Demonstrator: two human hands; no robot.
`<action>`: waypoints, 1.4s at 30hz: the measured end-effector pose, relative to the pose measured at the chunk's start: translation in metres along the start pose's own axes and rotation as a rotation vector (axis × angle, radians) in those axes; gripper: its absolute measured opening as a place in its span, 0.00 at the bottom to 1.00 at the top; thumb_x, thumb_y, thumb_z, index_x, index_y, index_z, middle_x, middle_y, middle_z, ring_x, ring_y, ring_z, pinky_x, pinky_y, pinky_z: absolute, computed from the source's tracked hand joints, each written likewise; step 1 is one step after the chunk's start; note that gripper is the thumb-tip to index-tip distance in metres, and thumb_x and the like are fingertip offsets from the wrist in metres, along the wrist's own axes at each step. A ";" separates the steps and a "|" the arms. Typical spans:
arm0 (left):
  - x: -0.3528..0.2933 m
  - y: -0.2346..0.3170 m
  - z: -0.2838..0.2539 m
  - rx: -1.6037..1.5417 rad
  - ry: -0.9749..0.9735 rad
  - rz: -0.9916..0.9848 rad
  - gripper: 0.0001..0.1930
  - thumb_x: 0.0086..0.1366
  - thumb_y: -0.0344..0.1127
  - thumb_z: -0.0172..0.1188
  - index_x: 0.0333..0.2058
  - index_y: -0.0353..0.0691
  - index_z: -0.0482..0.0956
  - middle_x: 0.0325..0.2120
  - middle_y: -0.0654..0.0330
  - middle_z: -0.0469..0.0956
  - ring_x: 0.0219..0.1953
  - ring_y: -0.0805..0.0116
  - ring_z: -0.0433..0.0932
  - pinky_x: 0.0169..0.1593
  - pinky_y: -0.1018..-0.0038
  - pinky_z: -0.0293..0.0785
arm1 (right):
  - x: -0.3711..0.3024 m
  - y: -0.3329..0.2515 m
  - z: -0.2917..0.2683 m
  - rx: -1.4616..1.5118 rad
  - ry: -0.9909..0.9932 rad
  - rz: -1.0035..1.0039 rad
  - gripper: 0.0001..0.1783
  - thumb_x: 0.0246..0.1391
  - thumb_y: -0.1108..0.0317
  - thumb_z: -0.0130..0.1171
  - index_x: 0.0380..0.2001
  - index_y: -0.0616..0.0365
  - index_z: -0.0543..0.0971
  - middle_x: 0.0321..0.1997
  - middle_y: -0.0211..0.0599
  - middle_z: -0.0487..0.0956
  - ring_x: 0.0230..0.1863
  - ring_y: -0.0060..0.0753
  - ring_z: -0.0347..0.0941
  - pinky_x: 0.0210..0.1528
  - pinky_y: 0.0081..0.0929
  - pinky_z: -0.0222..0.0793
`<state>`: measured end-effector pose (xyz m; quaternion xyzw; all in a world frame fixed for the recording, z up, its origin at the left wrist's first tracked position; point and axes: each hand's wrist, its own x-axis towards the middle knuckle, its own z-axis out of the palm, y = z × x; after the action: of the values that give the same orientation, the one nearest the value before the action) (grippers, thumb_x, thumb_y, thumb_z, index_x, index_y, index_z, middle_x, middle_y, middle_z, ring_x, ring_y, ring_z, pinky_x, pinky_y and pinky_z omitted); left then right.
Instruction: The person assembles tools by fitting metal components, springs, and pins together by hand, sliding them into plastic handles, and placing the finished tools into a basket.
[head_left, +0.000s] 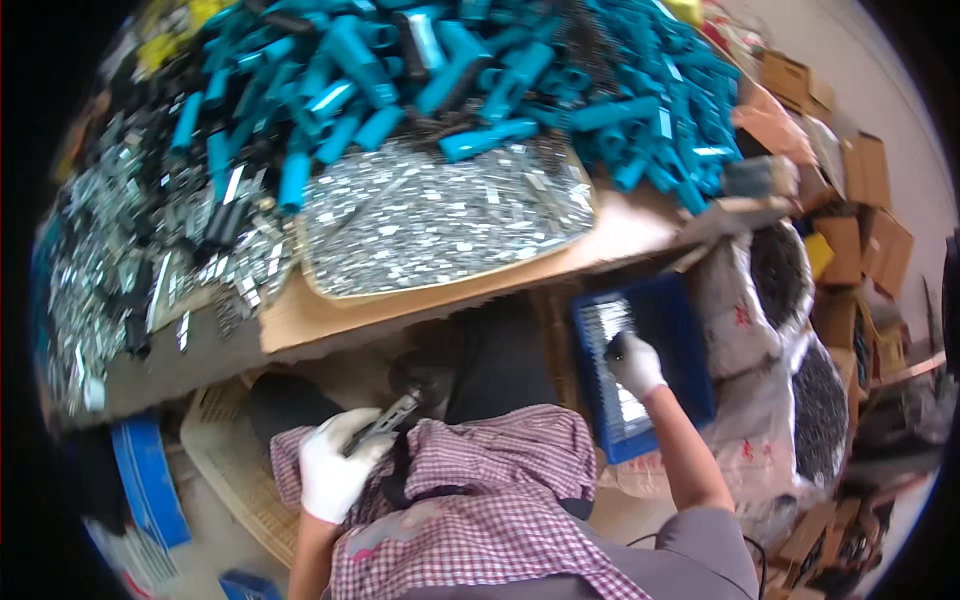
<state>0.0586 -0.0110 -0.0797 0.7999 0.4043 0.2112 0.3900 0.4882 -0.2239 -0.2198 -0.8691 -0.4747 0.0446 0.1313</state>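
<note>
My left hand (340, 465), in a white glove, is closed around a long, narrow metal piece (388, 420) above my lap. The piece is silver and dark, tilted with its far end up and to the right; its exact kind is unclear. My right hand (638, 366), also gloved in white, reaches into a blue plastic bin (708, 385) on the right. Its fingers are curled at a small dark object (615, 347), too blurred to name. Rows of shiny silver pieces (630, 412) lie along the left side of that bin, beneath and beside the hand.
A tray of small silver metal parts (440, 220) sits on the bench ahead, with teal plastic tubes (350, 60) heaped behind it. Loose metal pieces (100, 260) cover the left. White sacks (735, 310) and cardboard boxes (865, 170) stand right; a cream basket (225, 440) is low left.
</note>
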 end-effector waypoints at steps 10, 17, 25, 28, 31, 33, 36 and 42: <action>-0.008 0.011 -0.002 -0.116 0.116 -0.088 0.24 0.52 0.32 0.70 0.49 0.33 0.78 0.41 0.50 0.82 0.41 0.57 0.83 0.47 0.68 0.77 | 0.005 -0.276 -0.029 1.966 -0.692 0.066 0.24 0.55 0.61 0.68 0.46 0.61 0.68 0.47 0.55 0.79 0.44 0.44 0.80 0.47 0.38 0.78; -0.027 0.012 -0.035 -0.064 0.365 -0.119 0.20 0.53 0.30 0.70 0.46 0.34 0.81 0.38 0.50 0.83 0.39 0.61 0.84 0.47 0.71 0.78 | 0.002 -0.319 -0.047 1.687 -1.039 -0.021 0.23 0.60 0.71 0.61 0.56 0.69 0.71 0.47 0.48 0.80 0.45 0.38 0.81 0.51 0.33 0.78; -0.024 0.015 -0.035 -0.089 0.351 -0.142 0.18 0.55 0.31 0.68 0.45 0.33 0.82 0.36 0.52 0.84 0.37 0.64 0.84 0.45 0.72 0.77 | -0.008 -0.320 -0.054 1.204 -0.606 -0.248 0.14 0.53 0.76 0.64 0.44 0.64 0.81 0.37 0.38 0.84 0.37 0.25 0.83 0.41 0.22 0.78; -0.023 0.013 -0.034 -0.133 0.327 -0.160 0.18 0.55 0.31 0.68 0.44 0.33 0.82 0.36 0.52 0.84 0.37 0.64 0.83 0.44 0.72 0.77 | -0.012 -0.323 -0.059 1.172 -0.507 -0.210 0.13 0.52 0.74 0.65 0.42 0.64 0.81 0.32 0.37 0.83 0.33 0.25 0.82 0.37 0.22 0.77; -0.023 0.019 -0.035 -0.162 0.298 -0.185 0.18 0.53 0.31 0.69 0.44 0.34 0.82 0.36 0.52 0.84 0.36 0.63 0.83 0.43 0.72 0.77 | -0.009 -0.319 -0.057 1.093 -0.487 -0.258 0.11 0.51 0.73 0.66 0.39 0.63 0.81 0.32 0.37 0.82 0.32 0.25 0.80 0.37 0.23 0.75; -0.022 0.019 -0.035 -0.137 0.288 -0.162 0.19 0.52 0.31 0.71 0.44 0.34 0.83 0.36 0.52 0.84 0.35 0.62 0.83 0.43 0.72 0.78 | -0.003 -0.314 -0.060 1.084 -0.414 -0.300 0.10 0.50 0.73 0.65 0.38 0.62 0.80 0.32 0.36 0.81 0.32 0.25 0.79 0.37 0.24 0.74; -0.025 0.014 -0.039 -0.085 0.322 -0.010 0.20 0.46 0.32 0.71 0.41 0.32 0.83 0.32 0.52 0.83 0.34 0.61 0.83 0.42 0.70 0.77 | 0.013 -0.299 -0.084 1.062 -0.249 -0.342 0.07 0.49 0.73 0.62 0.33 0.62 0.79 0.33 0.36 0.80 0.34 0.26 0.77 0.39 0.25 0.72; -0.028 0.018 -0.055 0.012 0.200 0.100 0.20 0.40 0.32 0.76 0.36 0.35 0.84 0.29 0.53 0.83 0.31 0.57 0.82 0.39 0.67 0.77 | 0.037 -0.267 -0.123 1.120 -0.279 -0.200 0.09 0.45 0.72 0.61 0.31 0.64 0.78 0.31 0.33 0.78 0.32 0.23 0.72 0.38 0.23 0.69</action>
<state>0.0146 -0.0152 -0.0327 0.7963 0.4022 0.3068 0.3318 0.3161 -0.0787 -0.0281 -0.6042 -0.4713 0.3903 0.5104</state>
